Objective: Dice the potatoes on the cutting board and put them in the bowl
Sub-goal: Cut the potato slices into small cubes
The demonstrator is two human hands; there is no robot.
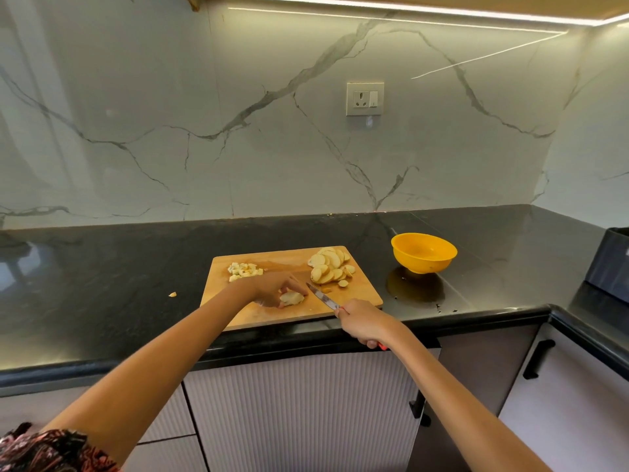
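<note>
Left hand (272,290) curled over a small stack of potato slices (292,298) near the middle of the wooden cutting board (272,316), fingertips pinning the stack down. Right hand (363,322) wrapped round the red handle of a knife (323,296), blade pointing up and left with its tip just beside the held slices. More round potato slices (332,267) fanned in a heap at the far right corner of the board; a small pile of diced potato (244,271) at the far left corner. One stray bit of potato (173,294) lying on the black worktop (102,267), left of the board. Yellow bowl (423,252) standing on the worktop to the right of the board, apart from it, nothing visible inside. White socket plate (365,98) on the marble-patterned wall behind. No readable brand, label or writing anywhere.
</note>
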